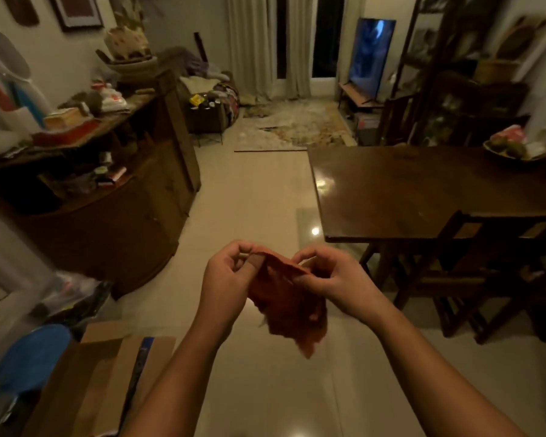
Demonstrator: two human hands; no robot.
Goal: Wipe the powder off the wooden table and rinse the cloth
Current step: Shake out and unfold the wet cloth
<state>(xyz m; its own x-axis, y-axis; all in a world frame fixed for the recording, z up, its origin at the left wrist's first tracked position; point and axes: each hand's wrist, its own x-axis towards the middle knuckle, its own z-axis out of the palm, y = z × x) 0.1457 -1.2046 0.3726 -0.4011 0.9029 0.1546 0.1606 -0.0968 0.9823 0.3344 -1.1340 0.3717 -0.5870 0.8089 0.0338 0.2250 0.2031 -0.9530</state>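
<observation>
An orange-red cloth (289, 305) hangs in front of me over the tiled floor. My left hand (226, 279) pinches its upper left edge between thumb and fingers. My right hand (331, 275) pinches the upper right edge, so the cloth droops between both hands. The dark wooden table (407, 193) stands ahead to the right, beyond my hands. Its glossy top reflects a lamp, and I make out no powder on it in this dim light.
A wooden chair (486, 272) is tucked at the table's near side. A fruit bowl (506, 149) sits on the far right of the tabletop. A cluttered wooden cabinet (108, 197) stands left. An open cardboard box (108, 373) lies at lower left. A rug (297, 127) lies farther ahead.
</observation>
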